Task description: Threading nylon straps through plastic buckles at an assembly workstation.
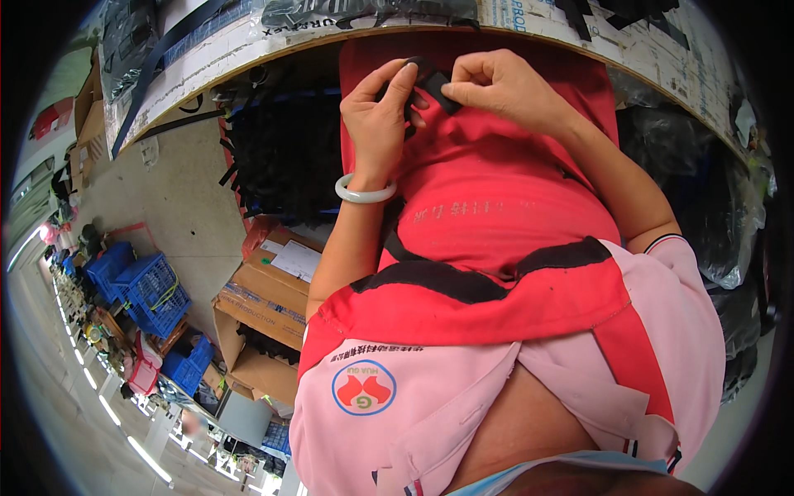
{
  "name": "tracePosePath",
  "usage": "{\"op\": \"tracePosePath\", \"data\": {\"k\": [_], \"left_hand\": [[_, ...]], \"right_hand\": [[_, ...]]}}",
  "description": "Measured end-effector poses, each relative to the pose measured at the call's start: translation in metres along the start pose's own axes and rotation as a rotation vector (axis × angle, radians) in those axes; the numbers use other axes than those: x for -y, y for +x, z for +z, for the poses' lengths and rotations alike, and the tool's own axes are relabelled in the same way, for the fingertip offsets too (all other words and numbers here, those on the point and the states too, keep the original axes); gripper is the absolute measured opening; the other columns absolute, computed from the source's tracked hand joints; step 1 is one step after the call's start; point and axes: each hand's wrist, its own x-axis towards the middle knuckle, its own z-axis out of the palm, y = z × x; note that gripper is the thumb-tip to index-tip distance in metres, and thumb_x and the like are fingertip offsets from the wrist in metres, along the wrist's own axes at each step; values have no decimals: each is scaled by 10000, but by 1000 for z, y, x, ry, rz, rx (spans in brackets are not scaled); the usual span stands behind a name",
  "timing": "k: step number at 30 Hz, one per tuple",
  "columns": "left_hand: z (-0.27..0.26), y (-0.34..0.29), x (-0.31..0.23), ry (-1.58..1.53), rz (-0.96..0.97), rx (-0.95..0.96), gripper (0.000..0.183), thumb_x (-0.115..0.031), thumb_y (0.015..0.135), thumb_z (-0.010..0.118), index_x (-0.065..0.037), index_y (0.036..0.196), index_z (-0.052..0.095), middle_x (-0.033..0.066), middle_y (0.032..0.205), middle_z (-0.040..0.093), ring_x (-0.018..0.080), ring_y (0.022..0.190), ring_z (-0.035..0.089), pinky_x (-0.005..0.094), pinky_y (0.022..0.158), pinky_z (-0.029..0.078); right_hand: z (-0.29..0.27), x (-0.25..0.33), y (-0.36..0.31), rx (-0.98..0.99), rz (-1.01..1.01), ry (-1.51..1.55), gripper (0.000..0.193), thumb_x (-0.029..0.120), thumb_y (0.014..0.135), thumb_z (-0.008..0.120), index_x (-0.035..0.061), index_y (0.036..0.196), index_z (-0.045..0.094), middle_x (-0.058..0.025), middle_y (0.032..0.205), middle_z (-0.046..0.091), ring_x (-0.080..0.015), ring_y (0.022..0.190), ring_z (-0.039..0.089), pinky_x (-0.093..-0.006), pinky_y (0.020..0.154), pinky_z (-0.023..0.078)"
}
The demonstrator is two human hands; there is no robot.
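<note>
Above my red apron (496, 174), close to the table's edge, both hands hold a short black strap (438, 88). My left hand (379, 116) is closed on its left end, thumb against index finger, and the strap bends over there beside the fingertips. A pale bangle circles that wrist. Thumb and bent fingers of my right hand (503, 89) pinch the strap's right edge. The strap looks flat and dark between the hands. Its underside and part of its left end are hidden by my fingers.
A worktop (215, 70) curves across the top, with black straps and plastic-wrapped goods (331, 12) on it. To the left are a heap of black pieces (281, 149), an open cardboard box (265, 298) and blue crates (153, 293). Clear plastic bags (695, 182) hang at the right.
</note>
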Motion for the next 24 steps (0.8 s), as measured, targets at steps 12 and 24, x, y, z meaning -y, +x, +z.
{"op": "tracePosePath", "data": {"k": [12, 24], "left_hand": [[-14, -6, 0, -76, -53, 46, 217, -158, 907, 664, 9, 1045, 672, 44, 763, 657, 88, 503, 549, 207, 428, 412], [-173, -57, -69, 605, 300, -612, 204, -164, 921, 653, -16, 1056, 691, 39, 781, 639, 61, 559, 543, 182, 428, 407]], "right_hand": [[2, -11, 16, 213, 340, 697, 198, 251, 909, 647, 60, 864, 623, 42, 649, 521, -29, 506, 454, -161, 453, 341], [13, -25, 29, 84, 158, 183, 163, 227, 911, 612, 66, 887, 625, 31, 687, 557, -40, 566, 463, -194, 532, 404]]}}
